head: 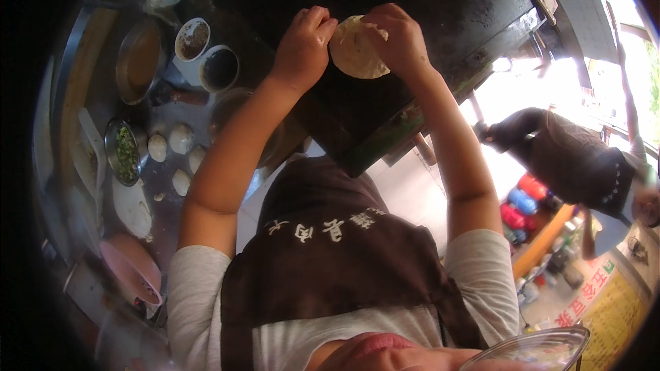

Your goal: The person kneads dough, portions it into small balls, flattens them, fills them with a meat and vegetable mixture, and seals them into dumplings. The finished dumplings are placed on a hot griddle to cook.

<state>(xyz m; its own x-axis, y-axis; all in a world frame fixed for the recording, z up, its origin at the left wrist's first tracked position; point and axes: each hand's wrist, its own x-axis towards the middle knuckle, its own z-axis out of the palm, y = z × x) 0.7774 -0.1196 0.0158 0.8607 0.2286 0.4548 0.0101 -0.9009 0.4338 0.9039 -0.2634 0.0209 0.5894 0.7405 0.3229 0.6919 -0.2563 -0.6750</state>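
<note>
A flat, pale round of dough (356, 54) hangs between my hands over a dark griddle plate (340, 118). My right hand (399, 38) grips its right side, with the fingers curled over the top edge. At its left edge, my left hand (307, 44) has its fingers bent and the fingertips closed on the rim. How firmly the left fingers pinch is hard to see. Whether the round touches the plate cannot be told.
On the left counter are several dough balls (181, 138), a metal bowl of chopped greens (126, 152), a cup of dark liquid (219, 68), a cup of ground seasoning (192, 39), a brown-filled basin (138, 64) and a pink bowl (131, 268). Another person (562, 159) stands at right.
</note>
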